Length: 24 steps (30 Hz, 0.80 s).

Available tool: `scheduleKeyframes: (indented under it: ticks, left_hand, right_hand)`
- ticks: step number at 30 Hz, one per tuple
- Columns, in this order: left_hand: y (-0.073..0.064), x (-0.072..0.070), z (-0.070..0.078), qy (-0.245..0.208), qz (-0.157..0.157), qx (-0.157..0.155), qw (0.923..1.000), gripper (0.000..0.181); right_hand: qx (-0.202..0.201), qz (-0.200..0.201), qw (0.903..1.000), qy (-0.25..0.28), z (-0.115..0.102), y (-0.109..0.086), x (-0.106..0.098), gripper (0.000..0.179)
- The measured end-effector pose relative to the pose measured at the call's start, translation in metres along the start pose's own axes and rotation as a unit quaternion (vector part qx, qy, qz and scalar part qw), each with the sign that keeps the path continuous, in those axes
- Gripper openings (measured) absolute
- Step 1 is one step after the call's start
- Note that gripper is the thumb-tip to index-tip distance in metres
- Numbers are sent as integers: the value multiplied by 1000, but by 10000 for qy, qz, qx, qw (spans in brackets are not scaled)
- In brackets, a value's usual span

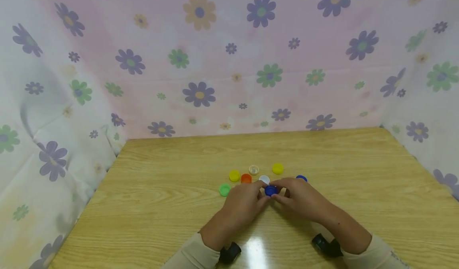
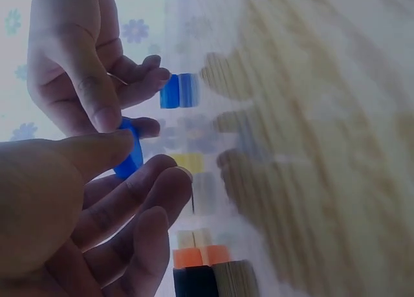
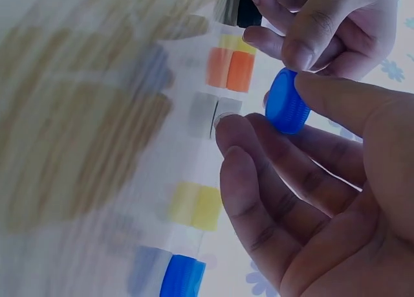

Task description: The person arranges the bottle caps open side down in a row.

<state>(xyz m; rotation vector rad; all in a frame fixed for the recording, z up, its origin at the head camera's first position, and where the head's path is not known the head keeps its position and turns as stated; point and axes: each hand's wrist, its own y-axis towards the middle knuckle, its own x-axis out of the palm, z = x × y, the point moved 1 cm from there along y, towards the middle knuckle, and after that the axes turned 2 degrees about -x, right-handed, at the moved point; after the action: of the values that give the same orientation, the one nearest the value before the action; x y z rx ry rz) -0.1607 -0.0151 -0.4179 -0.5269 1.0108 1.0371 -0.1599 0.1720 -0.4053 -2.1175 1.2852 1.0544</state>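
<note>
A blue bottle cap (image 1: 270,190) is held up between both hands, over the table. My left hand (image 1: 241,205) pinches its left edge between thumb and fingers. From the other side my right hand (image 1: 304,199) pinches the same cap. The left wrist view has the cap (image 2: 131,151) tilted on edge above the tabletop, with the thumbs of both hands on its near side. In the right wrist view the ridged side of the cap (image 3: 288,103) shows, while the lower fingers of the right hand (image 3: 323,213) spread loosely beneath it.
Just beyond the hands lie a green cap (image 1: 224,189), a yellow cap (image 1: 234,176), an orange cap (image 1: 246,178), a clear cap (image 1: 254,169), a white cap (image 1: 264,179) and another yellow cap (image 1: 277,168). A second blue cap (image 1: 301,177) is partly hidden behind the right hand. Flowered cloth (image 1: 215,61) encloses the wooden table (image 1: 161,205).
</note>
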Motion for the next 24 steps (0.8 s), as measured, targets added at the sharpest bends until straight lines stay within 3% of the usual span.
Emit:
scheduleKeyframes:
  ticks: [5,16,24]
  left_hand:
    - [1,-1,0,64,62,93,9999,28]
    - [2,-4,2,-143,-52,-103,9998,31]
    - [2,-5,3,122,26,31,9999,30]
  right_hand:
    - [-113,102,9999,-49,0,0,-2,34]
    - [-179,257,9995,75,-1,-2,-8,39]
    - [-312,351,9987,186,-3,-2,-8,39]
